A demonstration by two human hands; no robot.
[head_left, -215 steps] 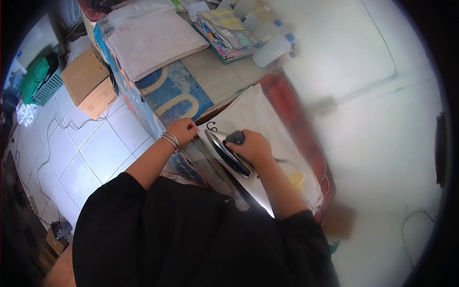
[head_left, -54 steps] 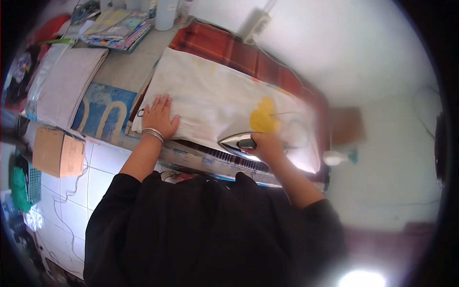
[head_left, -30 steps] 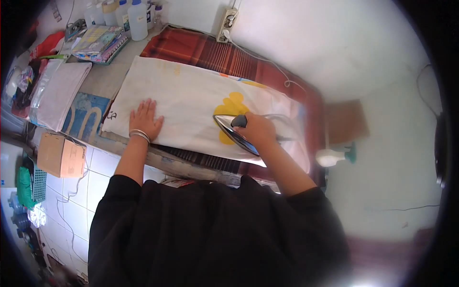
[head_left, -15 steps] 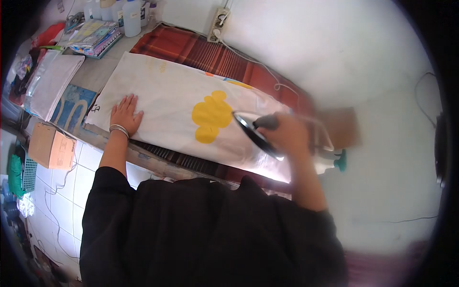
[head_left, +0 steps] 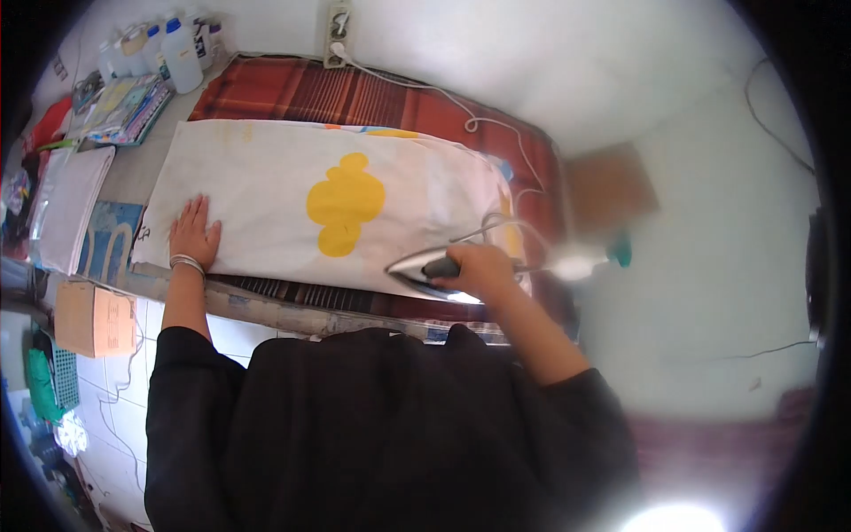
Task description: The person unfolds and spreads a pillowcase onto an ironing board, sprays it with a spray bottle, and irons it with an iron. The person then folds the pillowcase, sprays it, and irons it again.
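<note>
A folded white cloth [head_left: 266, 177] with a yellow cloud-like print lies lengthwise over a red plaid cover [head_left: 275, 89]. My left hand [head_left: 195, 235] rests flat on the cloth's left end, fingers stretched out, a bracelet at the wrist. My right hand [head_left: 479, 270] is wrapped round the dark handle of a clothes iron [head_left: 412, 268]. The iron lies over the cloth's near edge, right of the yellow print, its tip pointing left. Its cord loops behind my right hand.
Bottles [head_left: 182, 58] and a stack of folded cloths [head_left: 128, 111] stand at the back left. Packed cloth [head_left: 71, 208] lies at the left. A power strip [head_left: 337, 35] hangs on the wall, with a cable trailing right. A cardboard box [head_left: 96, 319] sits below the table's left edge.
The iron in my right hand has moved toward me along the cloth, to its near edge, and its tip has turned more to the left. My left hand stays flat on the cloth. The view has shifted.
</note>
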